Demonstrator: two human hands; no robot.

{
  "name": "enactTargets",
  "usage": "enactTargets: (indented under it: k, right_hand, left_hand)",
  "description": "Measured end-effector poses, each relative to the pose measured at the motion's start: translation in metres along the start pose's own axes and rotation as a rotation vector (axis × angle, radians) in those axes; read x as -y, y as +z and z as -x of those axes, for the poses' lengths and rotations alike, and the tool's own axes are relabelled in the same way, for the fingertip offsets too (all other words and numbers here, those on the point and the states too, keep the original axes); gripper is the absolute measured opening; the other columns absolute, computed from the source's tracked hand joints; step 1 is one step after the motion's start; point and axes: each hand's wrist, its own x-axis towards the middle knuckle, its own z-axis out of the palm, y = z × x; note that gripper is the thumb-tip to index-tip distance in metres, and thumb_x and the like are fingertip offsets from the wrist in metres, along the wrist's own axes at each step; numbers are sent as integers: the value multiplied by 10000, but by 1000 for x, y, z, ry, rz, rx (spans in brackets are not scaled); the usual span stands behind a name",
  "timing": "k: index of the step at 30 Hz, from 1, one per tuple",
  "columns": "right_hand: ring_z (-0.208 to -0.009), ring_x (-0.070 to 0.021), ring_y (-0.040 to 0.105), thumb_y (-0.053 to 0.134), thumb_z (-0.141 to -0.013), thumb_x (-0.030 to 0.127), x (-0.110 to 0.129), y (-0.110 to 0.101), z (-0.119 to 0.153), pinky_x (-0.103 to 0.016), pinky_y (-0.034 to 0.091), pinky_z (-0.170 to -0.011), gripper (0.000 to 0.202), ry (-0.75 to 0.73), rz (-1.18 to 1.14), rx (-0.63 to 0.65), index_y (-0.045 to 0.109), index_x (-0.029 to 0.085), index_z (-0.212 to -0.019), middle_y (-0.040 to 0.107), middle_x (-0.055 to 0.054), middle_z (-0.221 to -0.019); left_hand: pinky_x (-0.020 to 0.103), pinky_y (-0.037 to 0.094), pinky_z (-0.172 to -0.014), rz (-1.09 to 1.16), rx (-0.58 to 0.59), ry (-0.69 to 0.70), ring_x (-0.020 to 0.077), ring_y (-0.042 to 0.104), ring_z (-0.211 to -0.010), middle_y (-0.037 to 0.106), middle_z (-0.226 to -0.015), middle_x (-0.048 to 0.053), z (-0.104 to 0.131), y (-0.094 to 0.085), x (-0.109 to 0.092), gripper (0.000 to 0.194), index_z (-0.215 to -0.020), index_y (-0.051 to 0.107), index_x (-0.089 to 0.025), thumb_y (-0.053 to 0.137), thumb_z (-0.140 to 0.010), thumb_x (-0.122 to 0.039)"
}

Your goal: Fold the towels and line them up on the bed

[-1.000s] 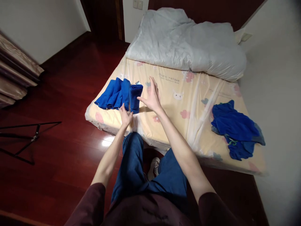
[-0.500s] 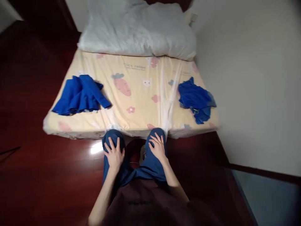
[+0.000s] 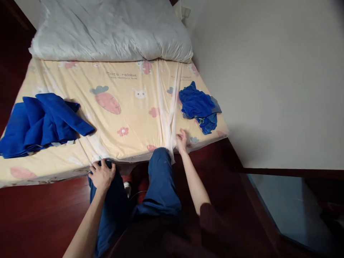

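My left hand (image 3: 102,175) rests on my left knee with its fingers spread, holding nothing. My right hand (image 3: 182,140) is off the knee, over the front edge of the bed, its fingers loosely bent and apart with nothing seen in them. Beyond it on the bed lies a crumpled heap of blue cloths (image 3: 197,102), not touched by the hand. To the left, several folded blue cloths (image 3: 48,120) lie overlapped in a fan, apart from my left hand.
A yellow bed sheet (image 3: 134,118) printed with carrots and rabbits lies under a clear plastic cover. A large pale bundled quilt (image 3: 113,32) sits at the back. A white wall (image 3: 263,89) rises at the right. Dark red floor (image 3: 48,222) surrounds the bed.
My right hand has lifted from my right knee and moved forward to the bed's edge. The view has turned right and come closer. My left hand stays on the knee.
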Motion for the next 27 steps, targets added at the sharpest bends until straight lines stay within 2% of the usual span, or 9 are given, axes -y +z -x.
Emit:
enactTargets:
  k: [3, 6, 11, 14, 17, 19, 23, 25, 27]
  right_hand:
    - [-1321, -228, 585, 462, -884, 111, 3, -11, -77, -371, 483, -1131, 560, -76, 334, -4, 633, 73, -1416, 349, -238, -1675]
    - [-1412, -254, 485, 430, -890, 72, 6, -18, -125, -385, 405, -1187, 550, -89, 600, 36, 648, 28, -1394, 269, -231, -1706]
    - [-1333, -340, 480, 499, -879, 90, 3, -29, -152, -466, 409, -1115, 417, 84, 736, 88, 721, 7, -1222, 461, -286, -1538]
    - [-1267, -325, 495, 495, -877, 85, 8, -33, -146, -464, 411, -1097, 384, -5, 659, 69, 728, 2, -1171, 570, -296, -1389]
    - [-1209, -274, 503, 448, -913, 103, 22, -26, -110, -427, 400, -1121, 393, -192, 584, 130, 751, 52, -1159, 630, -237, -1329]
    - [-1202, -270, 513, 441, -928, 93, 34, -16, -66, -431, 404, -1142, 397, -353, 522, 235, 782, 118, -1129, 668, -183, -1305]
    - [-1251, -283, 544, 469, -959, 83, 58, 14, 63, -468, 439, -1141, 398, -617, 307, 505, 826, 210, -1079, 709, -128, -1222]
    - [-1215, -275, 586, 493, -972, 89, 65, 30, 138, -471, 481, -1092, 401, -648, 186, 572, 827, 259, -1112, 714, -112, -1191]
    - [-1113, -273, 636, 527, -989, 129, 66, 43, 209, -471, 538, -1007, 372, -604, 84, 550, 827, 299, -1126, 721, -102, -1113]
  left_hand:
    - [510, 493, -863, -38, -26, -4, 430, 542, -1158, 565, -1232, 264, -1, 5, -2, 622, -1328, 619, -93, 365, -981, -543]
    - [506, 487, -866, -58, -41, -6, 424, 545, -1150, 568, -1217, 257, -3, 9, -3, 624, -1315, 620, -96, 343, -987, -548]
    - [522, 469, -901, -70, -10, -30, 427, 537, -1169, 567, -1247, 263, -5, 9, -5, 591, -1313, 617, -99, 354, -982, -512]
    - [543, 458, -920, -51, 2, -34, 439, 531, -1181, 562, -1275, 274, -4, 8, -5, 570, -1313, 618, -95, 398, -963, -486]
    - [556, 451, -932, -23, 1, -32, 445, 530, -1184, 561, -1288, 283, -3, 7, -4, 563, -1313, 618, -86, 425, -946, -468]
    - [556, 448, -947, -11, 3, -36, 444, 530, -1192, 565, -1284, 280, -2, 7, -3, 564, -1311, 617, -86, 419, -953, -474]
    - [559, 433, -1011, 49, 5, -17, 437, 525, -1234, 569, -1308, 278, -1, 4, 2, 541, -1310, 622, -78, 436, -958, -443]
    - [553, 412, -1081, 124, -3, 86, 420, 502, -1304, 553, -1389, 263, 2, -1, 7, 509, -1344, 615, -94, 471, -943, -372]
    - [526, 399, -1150, 248, 4, 260, 382, 472, -1388, 530, -1477, 226, 14, -4, 13, 514, -1396, 599, -133, 505, -920, -300]
